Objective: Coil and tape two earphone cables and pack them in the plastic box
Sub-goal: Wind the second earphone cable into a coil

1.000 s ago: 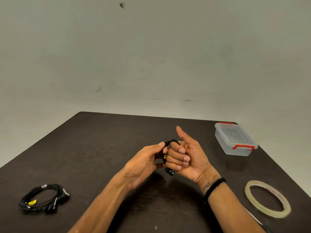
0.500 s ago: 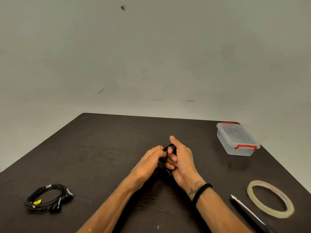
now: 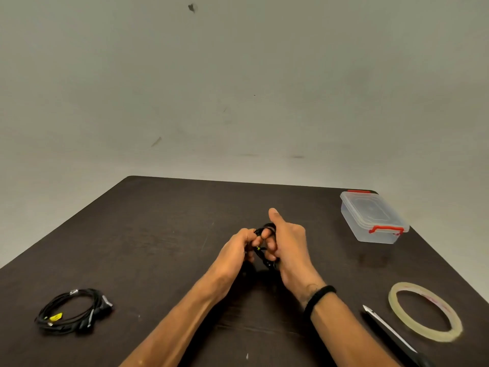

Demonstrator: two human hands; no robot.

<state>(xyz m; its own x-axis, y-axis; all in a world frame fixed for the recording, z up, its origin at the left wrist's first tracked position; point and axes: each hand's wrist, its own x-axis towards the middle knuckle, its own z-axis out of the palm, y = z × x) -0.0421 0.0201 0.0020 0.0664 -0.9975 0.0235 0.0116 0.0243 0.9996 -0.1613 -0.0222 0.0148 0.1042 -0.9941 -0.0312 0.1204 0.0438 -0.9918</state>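
Note:
A small black earphone coil [image 3: 262, 250] is held between both hands above the middle of the dark table. My left hand [image 3: 236, 251] pinches its left side with curled fingers. My right hand [image 3: 287, 245] grips its right side, thumb pointing up; most of the coil is hidden by the fingers. A second black earphone cable [image 3: 72, 311], coiled and with a yellow tag, lies at the near left of the table. The clear plastic box [image 3: 373, 217], lid shut with red clips, stands at the far right.
A ring of clear tape [image 3: 426, 311] lies at the near right, and a black-handled knife [image 3: 389, 333] lies just left of it. The dark table [image 3: 158, 234] ends at a pale wall behind.
Both hands sank toward the table and closed together round the coil; my right hand turned palm-down. The right thumb has since lifted to point up.

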